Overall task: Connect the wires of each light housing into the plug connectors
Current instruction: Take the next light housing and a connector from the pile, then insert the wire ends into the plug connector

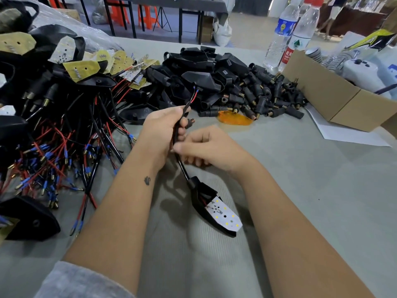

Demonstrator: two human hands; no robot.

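left hand (163,130) is curled round the black cable (179,130), red and blue wire tips (195,96) poking out above it. right hand (202,147) pinches the same cable just below. light housing (211,206) dangles under both hands.

Bare forearms, a small dark swan-shaped tattoo (147,180) on the left wrist, a grey sleeve (86,282) pushed up.

1. You are working under bright, even overhead light.
2. Your hands (184,143) are casting soft shadows onto the desk (300,179).
3. Wide-angle distortion is bending the frame edges; the background is blurring.
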